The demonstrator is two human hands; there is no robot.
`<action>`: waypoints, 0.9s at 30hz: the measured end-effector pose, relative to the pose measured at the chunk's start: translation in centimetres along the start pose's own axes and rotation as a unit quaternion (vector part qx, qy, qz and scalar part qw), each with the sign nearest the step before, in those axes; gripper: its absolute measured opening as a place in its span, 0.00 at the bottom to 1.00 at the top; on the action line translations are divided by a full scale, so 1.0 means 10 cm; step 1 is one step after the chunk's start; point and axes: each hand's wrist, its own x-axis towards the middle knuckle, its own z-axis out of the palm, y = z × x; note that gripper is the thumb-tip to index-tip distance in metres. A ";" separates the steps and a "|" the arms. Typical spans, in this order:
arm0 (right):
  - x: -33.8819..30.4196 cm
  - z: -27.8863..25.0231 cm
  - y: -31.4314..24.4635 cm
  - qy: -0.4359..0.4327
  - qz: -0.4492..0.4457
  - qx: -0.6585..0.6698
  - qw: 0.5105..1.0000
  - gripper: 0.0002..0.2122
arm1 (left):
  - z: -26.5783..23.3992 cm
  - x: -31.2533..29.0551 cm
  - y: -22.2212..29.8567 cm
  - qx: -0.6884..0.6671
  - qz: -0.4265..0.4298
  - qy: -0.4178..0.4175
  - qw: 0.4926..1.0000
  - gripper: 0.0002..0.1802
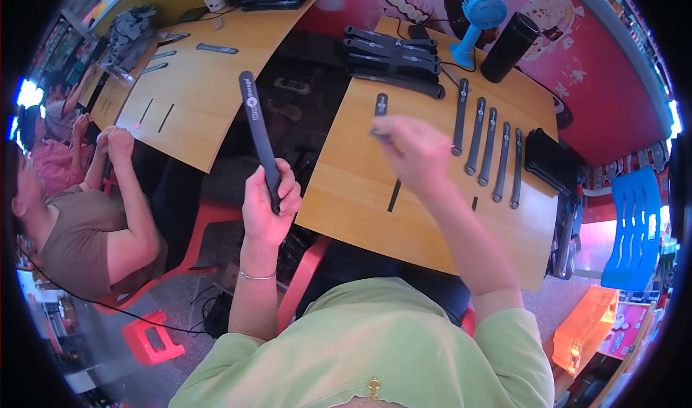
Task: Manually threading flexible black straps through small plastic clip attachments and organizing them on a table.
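Note:
My left hand (268,200) is closed around the lower end of a flat dark grey strap (258,123) and holds it upright, off the table, in the gap between two tables. Over the right table, my right hand (414,148) is slightly blurred, its fingers pinched on a short dark piece of strap (380,134). Just beyond these fingertips a rounded strap end (381,104) shows on the wood; how the two pieces join is hidden. To the right of this hand, several similar straps (481,135) with a ring at the near end lie in a row.
Stacked dark straps (393,55) lie at the back of the right table (346,184), near a blue fan (481,11) and a black bottle (509,46). A black pouch (551,159) sits at its right edge. Another person (101,228) sits at the left table (202,120).

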 end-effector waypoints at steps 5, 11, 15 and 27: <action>-0.40 0.43 -0.14 -0.190 0.052 -0.016 0.980 0.11 | -0.01 0.02 -0.05 -0.007 -0.006 0.000 1.000 0.18; -0.48 0.40 -0.15 -0.253 0.094 0.026 0.962 0.15 | -0.11 0.04 -0.05 0.014 -0.018 -0.017 1.000 0.20; -0.40 0.52 0.03 -0.291 0.140 -0.072 0.943 0.15 | -0.08 0.05 -0.10 0.006 -0.015 -0.015 1.000 0.20; -0.19 0.17 -0.01 -0.179 0.282 0.043 0.942 0.11 | 0.20 0.08 -0.47 0.083 -0.053 -0.063 0.993 0.18</action>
